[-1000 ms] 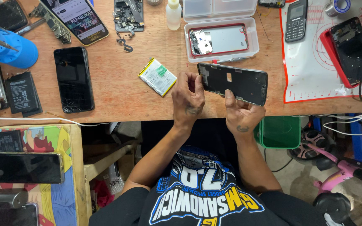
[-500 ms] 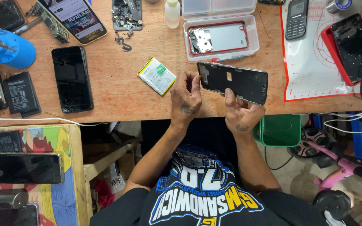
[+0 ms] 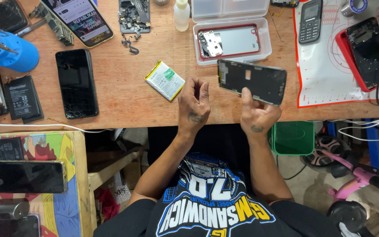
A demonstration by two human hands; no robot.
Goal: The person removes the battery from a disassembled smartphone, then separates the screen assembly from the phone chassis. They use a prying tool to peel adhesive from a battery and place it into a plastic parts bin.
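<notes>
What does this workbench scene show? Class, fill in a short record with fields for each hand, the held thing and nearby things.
right hand: right hand holds the dark phone frame by its lower edge
left hand: left hand half curled, holding nothing, just left of the frame
nearest loose thing: battery, lying on the wooden table
behind the frame: clear tray with a red-edged phone part
far left: cracked black phone

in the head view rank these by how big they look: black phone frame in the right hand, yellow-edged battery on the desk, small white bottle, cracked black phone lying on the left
1. Cracked black phone and black phone frame in the right hand: they look alike, and the frame is held above the desk, nearer the camera, so no ranking.
2. Yellow-edged battery.
3. White bottle, partly cut off.
</notes>
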